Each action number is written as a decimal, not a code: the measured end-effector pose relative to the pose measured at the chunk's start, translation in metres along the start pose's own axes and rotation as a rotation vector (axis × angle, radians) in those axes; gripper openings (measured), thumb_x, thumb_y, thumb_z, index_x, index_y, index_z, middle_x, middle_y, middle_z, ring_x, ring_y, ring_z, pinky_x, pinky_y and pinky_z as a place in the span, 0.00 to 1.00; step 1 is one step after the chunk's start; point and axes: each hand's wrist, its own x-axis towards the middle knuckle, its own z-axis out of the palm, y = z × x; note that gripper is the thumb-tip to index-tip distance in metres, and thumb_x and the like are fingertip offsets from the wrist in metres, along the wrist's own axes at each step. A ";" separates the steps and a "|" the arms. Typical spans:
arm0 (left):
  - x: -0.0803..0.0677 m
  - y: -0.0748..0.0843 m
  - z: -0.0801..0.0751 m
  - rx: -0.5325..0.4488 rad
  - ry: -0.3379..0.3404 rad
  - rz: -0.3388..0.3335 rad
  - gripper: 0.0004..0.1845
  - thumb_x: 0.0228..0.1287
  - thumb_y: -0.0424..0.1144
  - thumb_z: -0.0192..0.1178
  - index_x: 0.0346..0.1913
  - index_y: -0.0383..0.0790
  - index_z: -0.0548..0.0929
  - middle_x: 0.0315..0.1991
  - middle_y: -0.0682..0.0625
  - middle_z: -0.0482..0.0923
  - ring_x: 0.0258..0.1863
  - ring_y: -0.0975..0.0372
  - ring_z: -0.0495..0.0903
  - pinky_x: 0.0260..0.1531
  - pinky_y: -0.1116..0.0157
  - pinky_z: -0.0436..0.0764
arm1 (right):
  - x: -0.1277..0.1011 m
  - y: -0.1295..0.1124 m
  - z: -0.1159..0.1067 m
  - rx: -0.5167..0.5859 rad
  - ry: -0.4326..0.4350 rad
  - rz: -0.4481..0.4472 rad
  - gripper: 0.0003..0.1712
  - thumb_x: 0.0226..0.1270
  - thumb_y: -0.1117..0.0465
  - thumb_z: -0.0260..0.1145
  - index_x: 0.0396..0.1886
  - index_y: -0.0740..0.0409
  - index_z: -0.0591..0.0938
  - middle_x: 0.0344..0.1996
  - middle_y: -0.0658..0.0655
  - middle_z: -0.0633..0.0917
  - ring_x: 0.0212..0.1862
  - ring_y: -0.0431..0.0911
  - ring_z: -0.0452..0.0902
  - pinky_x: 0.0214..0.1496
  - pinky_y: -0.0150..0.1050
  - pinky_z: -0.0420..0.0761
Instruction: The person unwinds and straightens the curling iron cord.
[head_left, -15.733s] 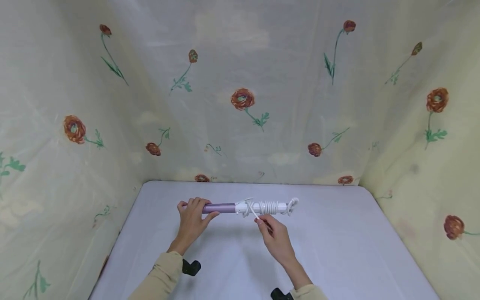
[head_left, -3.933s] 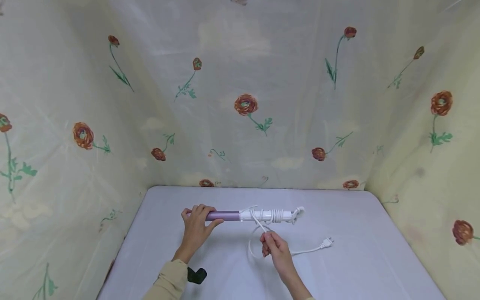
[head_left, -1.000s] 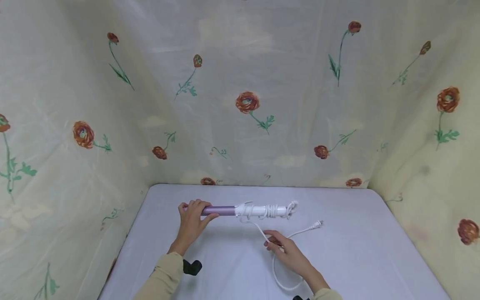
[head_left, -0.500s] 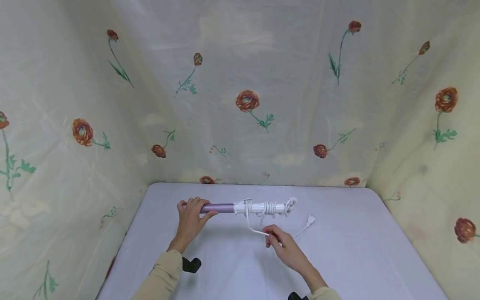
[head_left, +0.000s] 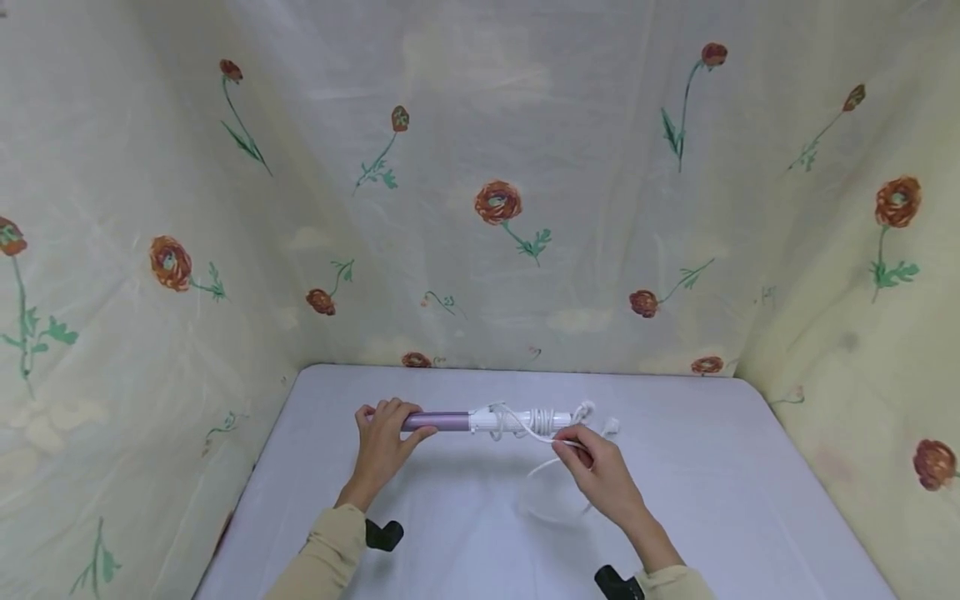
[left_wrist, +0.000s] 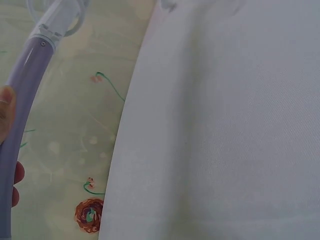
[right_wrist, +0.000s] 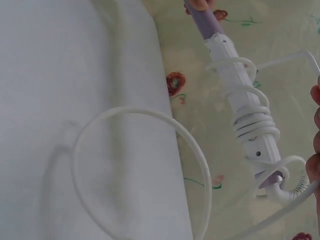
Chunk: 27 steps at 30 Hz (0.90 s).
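Observation:
A hair styling iron with a purple barrel [head_left: 444,422] and a white handle [right_wrist: 220,50] is held level above the table. My left hand [head_left: 384,446] grips the barrel's left end, thumb below. White cord [right_wrist: 256,125] winds round the handle in several turns, bunched tight near its middle and looser towards the barrel. My right hand [head_left: 606,482] pinches the cord just below the handle's right end. From the hand, a free cord loop [right_wrist: 206,170] hangs down. The plug [head_left: 611,426] shows just beyond the right hand.
Under the hands lies a table [head_left: 465,550] with a pale cover. Floral sheeting [head_left: 562,275] rises along its back and both sides. A black wrist-camera piece [head_left: 385,535] sits by the left sleeve, another black piece [head_left: 618,582] by the right sleeve.
In the last half second my right hand has moved up and right, drawing the cord across the handle's front. Earlier the cord hung below it. My left hand keeps its grip.

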 end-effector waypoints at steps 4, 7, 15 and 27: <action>0.000 0.001 0.000 -0.014 -0.002 0.003 0.22 0.52 0.57 0.66 0.44 0.46 0.82 0.36 0.50 0.81 0.38 0.58 0.72 0.53 0.48 0.54 | 0.012 -0.001 -0.013 -0.079 0.039 -0.013 0.06 0.62 0.68 0.65 0.38 0.58 0.80 0.29 0.51 0.82 0.30 0.31 0.73 0.30 0.25 0.74; -0.002 0.001 -0.001 -0.021 -0.004 0.002 0.22 0.52 0.56 0.66 0.43 0.46 0.82 0.37 0.50 0.81 0.38 0.58 0.72 0.54 0.48 0.54 | 0.020 0.000 -0.023 -0.133 0.026 -0.010 0.07 0.61 0.67 0.66 0.39 0.57 0.79 0.31 0.50 0.82 0.30 0.32 0.74 0.30 0.27 0.76; -0.004 0.003 -0.002 -0.046 -0.014 0.023 0.23 0.50 0.58 0.67 0.44 0.46 0.83 0.36 0.53 0.80 0.39 0.59 0.73 0.54 0.48 0.53 | 0.040 0.017 -0.049 -0.202 0.022 -0.015 0.07 0.61 0.66 0.66 0.39 0.56 0.80 0.31 0.50 0.83 0.28 0.34 0.71 0.29 0.27 0.73; 0.000 -0.001 -0.010 -0.121 -0.020 0.032 0.20 0.52 0.54 0.68 0.44 0.46 0.82 0.37 0.52 0.81 0.38 0.59 0.73 0.51 0.49 0.52 | 0.050 0.067 -0.056 -0.128 -0.059 0.159 0.07 0.68 0.61 0.61 0.43 0.57 0.80 0.38 0.57 0.85 0.37 0.34 0.78 0.39 0.26 0.78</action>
